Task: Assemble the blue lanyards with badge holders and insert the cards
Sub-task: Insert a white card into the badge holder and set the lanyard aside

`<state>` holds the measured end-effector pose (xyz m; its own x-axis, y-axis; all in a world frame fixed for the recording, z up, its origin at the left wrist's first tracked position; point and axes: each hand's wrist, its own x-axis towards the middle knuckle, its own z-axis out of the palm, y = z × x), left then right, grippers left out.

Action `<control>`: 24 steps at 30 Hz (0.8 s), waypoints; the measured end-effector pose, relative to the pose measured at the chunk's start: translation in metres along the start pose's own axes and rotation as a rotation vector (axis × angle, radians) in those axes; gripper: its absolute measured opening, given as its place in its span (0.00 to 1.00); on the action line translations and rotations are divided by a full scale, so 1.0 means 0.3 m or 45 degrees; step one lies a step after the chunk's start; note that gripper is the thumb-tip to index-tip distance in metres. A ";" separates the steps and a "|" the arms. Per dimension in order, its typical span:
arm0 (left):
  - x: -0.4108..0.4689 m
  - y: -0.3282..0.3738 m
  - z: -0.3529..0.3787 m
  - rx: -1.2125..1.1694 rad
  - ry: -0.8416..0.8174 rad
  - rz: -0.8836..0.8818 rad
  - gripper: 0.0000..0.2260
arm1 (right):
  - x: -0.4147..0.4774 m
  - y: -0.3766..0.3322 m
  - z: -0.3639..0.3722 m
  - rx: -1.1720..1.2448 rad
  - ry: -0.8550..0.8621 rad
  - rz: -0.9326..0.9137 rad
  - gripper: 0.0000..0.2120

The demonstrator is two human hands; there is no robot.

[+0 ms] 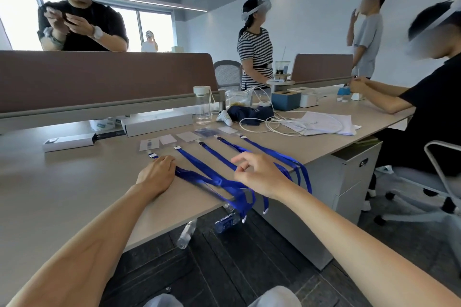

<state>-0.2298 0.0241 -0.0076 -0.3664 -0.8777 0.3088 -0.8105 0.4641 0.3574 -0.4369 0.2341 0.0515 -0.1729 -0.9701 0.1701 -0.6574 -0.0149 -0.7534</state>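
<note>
Blue lanyards (pixel 197 162): five, side by side on the desk (pixel 74 182), loops trailing over its near edge. Badge holders (pixel 187 136): at the straps' far ends, mid-desk. Left hand (pixel 157 172): palm down, fingers together, pressing the leftmost strap. Right hand (pixel 257 174): above the desk, fingers loosely curled, holding nothing.

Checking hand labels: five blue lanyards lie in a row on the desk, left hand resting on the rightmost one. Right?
Not quite. The head view shows the left hand resting on the leftmost lanyard, not the rightmost one. The rest holds: five blue lanyards lie in a row on the desk.
</note>
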 end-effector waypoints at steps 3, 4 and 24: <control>-0.025 -0.006 -0.005 0.027 0.059 0.057 0.17 | 0.035 -0.022 0.052 -0.030 0.001 -0.043 0.16; -0.033 -0.010 -0.009 0.028 0.058 0.070 0.17 | 0.051 -0.031 0.073 -0.063 0.012 -0.063 0.16; -0.068 -0.124 -0.055 0.039 -0.114 0.111 0.19 | 0.313 -0.144 0.363 -0.928 0.078 -0.383 0.19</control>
<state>-0.1846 0.0267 -0.0128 -0.4741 -0.8420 0.2572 -0.7868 0.5363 0.3054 -0.3448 0.1173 0.0308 0.0626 -0.9343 0.3510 -0.9935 -0.0919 -0.0672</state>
